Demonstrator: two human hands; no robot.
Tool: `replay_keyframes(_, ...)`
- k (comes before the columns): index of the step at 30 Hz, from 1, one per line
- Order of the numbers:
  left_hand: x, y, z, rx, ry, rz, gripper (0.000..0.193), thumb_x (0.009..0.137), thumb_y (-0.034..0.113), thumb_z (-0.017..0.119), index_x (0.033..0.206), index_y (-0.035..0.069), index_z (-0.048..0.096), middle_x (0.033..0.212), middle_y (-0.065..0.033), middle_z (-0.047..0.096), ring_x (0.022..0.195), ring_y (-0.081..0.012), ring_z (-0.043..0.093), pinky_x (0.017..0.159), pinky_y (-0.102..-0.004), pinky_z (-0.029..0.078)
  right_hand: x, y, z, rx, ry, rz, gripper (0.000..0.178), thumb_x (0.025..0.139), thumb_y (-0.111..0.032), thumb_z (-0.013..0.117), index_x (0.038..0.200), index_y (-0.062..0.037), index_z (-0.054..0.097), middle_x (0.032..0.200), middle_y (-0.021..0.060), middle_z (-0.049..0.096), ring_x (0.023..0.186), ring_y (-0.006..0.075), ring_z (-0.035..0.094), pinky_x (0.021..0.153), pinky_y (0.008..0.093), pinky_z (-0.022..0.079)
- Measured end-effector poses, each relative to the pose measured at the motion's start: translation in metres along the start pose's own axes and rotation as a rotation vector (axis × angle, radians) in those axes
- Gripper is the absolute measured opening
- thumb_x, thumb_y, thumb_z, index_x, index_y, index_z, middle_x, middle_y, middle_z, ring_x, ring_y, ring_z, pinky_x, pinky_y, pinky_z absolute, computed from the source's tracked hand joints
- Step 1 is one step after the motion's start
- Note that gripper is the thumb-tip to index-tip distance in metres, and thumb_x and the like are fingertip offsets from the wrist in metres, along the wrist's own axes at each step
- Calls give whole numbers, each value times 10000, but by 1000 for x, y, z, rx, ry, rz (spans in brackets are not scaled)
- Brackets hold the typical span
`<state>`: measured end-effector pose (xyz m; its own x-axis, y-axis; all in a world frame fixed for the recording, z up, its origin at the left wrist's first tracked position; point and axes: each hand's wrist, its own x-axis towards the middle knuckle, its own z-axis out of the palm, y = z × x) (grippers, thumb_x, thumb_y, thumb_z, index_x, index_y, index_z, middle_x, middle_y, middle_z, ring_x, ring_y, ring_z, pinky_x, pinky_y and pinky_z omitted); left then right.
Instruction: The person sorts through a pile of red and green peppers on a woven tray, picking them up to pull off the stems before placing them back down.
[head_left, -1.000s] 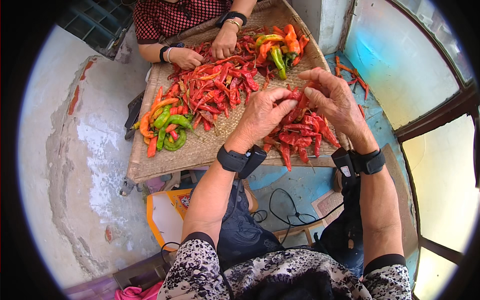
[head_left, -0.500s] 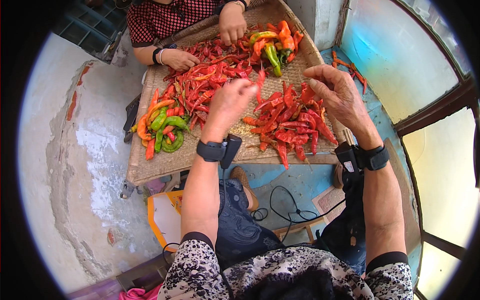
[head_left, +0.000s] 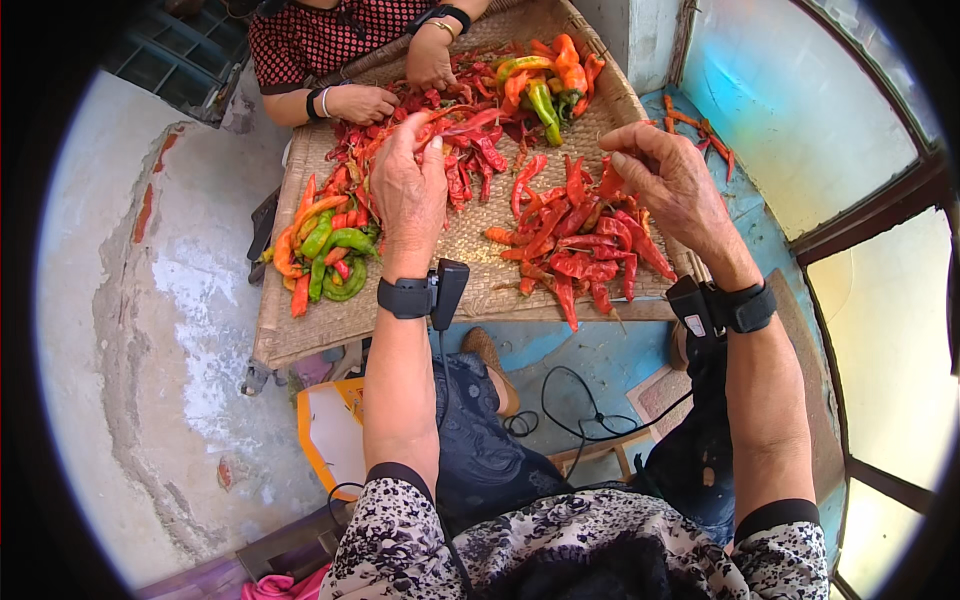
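My left hand [head_left: 408,200] is over the near edge of the large heap of wrinkled red chili peppers [head_left: 480,150], its thumb and forefinger apart, with no pepper visibly held. My right hand [head_left: 680,190] hovers above the right edge of a smaller pile of red chilies [head_left: 585,250]. Its fingers are curled with thumb and forefinger drawn together; whatever may be between them is hidden. One curved red chili [head_left: 525,185] lies at the far left edge of that smaller pile. Everything rests on a woven tray [head_left: 400,315].
Across the tray, a co-worker's hands [head_left: 362,103] touch the large heap. Green and orange peppers [head_left: 335,250] sit at the left, more [head_left: 550,90] at the far right. Loose chilies [head_left: 700,130] lie on a blue surface by the window. A black cable [head_left: 600,425] trails below.
My left hand has moved left, away from the red chili that hung by its fingers; a chili now lies on the smaller pile's edge. The co-worker's hand at the heap shifted left. My right hand barely moved.
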<state>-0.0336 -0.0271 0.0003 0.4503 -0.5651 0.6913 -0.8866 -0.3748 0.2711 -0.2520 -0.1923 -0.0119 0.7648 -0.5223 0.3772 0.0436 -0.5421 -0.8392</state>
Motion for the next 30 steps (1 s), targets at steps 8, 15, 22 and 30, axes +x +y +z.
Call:
replay_keyframes(8,-21,61,16,-595,-752,-36,282,912,241,639,1090,24,664,997,-75,685,877,-130,630,761,-280,502,0,-6,15,86,-56,-56,184,909,-94,585,1031,32,641,753,104,645,667,159,607,639,313,497)
replay_keyframes(15,-24,54,28,-812,-716,-133,217,905,194,648,1001,3,686,858,-41,695,786,-102,629,726,-269,504,2,-13,19,132,-99,-58,180,911,-77,570,1019,48,641,793,119,660,699,172,619,658,311,504)
replay_keyframes(22,-24,55,29,-825,-706,-133,163,885,146,651,971,17,703,841,-68,706,756,-118,648,698,-277,511,-2,-9,19,223,-93,-50,233,916,-71,565,1117,40,608,820,121,656,711,180,618,673,311,511)
replay_keyframes(30,-12,6,43,-869,-89,-746,430,893,235,624,1248,-2,571,1125,-87,616,872,-127,593,702,-284,507,-3,-13,9,89,66,1,326,892,-56,572,1207,24,544,808,121,638,646,168,576,619,327,491)
